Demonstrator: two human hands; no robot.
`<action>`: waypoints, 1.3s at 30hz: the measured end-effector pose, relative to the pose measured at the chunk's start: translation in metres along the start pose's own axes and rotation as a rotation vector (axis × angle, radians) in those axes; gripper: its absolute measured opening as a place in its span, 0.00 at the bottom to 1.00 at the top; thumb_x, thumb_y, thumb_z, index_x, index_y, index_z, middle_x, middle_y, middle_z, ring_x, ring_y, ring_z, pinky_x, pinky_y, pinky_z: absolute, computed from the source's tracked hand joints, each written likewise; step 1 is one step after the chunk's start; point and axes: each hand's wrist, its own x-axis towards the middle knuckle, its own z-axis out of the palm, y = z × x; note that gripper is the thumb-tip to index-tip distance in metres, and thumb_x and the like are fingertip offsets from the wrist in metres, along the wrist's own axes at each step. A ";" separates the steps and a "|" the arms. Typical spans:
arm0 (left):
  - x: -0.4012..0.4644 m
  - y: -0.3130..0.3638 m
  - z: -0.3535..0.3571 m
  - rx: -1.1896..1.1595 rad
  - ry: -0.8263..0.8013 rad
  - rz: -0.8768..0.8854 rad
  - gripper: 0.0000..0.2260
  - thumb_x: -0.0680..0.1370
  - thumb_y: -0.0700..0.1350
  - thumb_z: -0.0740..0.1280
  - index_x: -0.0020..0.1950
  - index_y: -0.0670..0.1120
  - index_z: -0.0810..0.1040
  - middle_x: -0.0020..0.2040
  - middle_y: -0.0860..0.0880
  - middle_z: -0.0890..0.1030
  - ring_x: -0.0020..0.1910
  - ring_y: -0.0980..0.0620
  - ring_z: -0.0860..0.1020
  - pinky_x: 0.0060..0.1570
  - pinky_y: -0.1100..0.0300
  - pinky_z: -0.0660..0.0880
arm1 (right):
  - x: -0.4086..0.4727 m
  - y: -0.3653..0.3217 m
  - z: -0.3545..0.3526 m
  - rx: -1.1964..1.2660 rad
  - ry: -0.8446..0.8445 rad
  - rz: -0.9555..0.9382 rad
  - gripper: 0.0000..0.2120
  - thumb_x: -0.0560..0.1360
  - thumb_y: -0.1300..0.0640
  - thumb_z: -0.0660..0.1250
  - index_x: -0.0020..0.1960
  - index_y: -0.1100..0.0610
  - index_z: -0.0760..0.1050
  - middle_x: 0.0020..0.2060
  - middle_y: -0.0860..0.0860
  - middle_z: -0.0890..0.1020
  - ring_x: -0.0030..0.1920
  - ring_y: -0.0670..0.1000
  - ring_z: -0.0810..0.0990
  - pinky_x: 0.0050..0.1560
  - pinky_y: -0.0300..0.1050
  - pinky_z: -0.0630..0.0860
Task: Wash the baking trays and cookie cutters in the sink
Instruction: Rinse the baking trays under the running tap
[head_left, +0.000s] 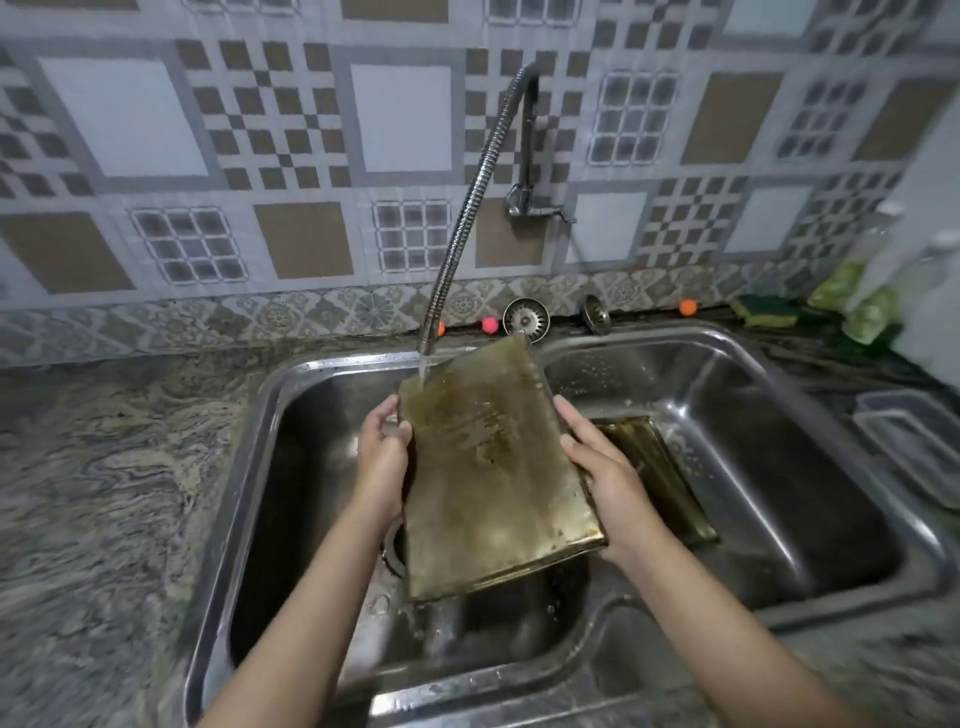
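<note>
Both forearms came up from the bottom of the frame and over the front rim of the steel sink (291, 395). The left hand (382, 452) gripped the left edge of a baking tray (493, 467), thumb over the face and fingers wrapped behind. The right hand (610, 473) clamped the right edge, fingers curled round it and thumb laid along the side. The tray was held above the left basin, tilted, far end raised, and its upper face looked brown and stained. Just beyond the right hand, a second tray (660, 478) lay flat on the floor of the right basin, partly hidden by the held one. Water ran from the flexible faucet (467, 208) onto the tray's far left corner. Behind the sink, two sink strainers (525, 318) leaned against the patterned tile wall (311, 130), with small orange and pink balls (489, 325) along the ledge. Off to the right sat a green sponge (763, 309) and what seemed to be bottles (878, 280), too blurred to be sure, plus clear plastic containers (914, 441) on the counter.
</note>
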 end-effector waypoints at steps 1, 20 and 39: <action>0.002 0.005 0.008 0.015 -0.059 0.005 0.16 0.80 0.36 0.59 0.66 0.49 0.72 0.58 0.50 0.77 0.56 0.50 0.76 0.60 0.53 0.73 | -0.002 -0.009 -0.002 0.031 0.017 -0.026 0.20 0.80 0.63 0.57 0.70 0.48 0.70 0.60 0.52 0.80 0.57 0.49 0.81 0.55 0.45 0.78; -0.053 -0.088 0.154 1.227 -0.300 0.399 0.28 0.82 0.53 0.56 0.78 0.46 0.52 0.79 0.46 0.48 0.78 0.48 0.48 0.74 0.42 0.44 | 0.079 -0.028 -0.183 -0.799 -0.065 -0.107 0.28 0.80 0.61 0.59 0.75 0.42 0.58 0.72 0.42 0.64 0.70 0.50 0.68 0.65 0.43 0.68; -0.054 -0.129 0.158 1.281 -0.247 0.395 0.32 0.78 0.57 0.49 0.79 0.45 0.49 0.79 0.51 0.43 0.77 0.55 0.41 0.71 0.50 0.36 | 0.132 0.135 -0.162 -0.803 -0.090 0.113 0.29 0.77 0.62 0.61 0.75 0.47 0.59 0.74 0.49 0.64 0.77 0.51 0.51 0.73 0.65 0.44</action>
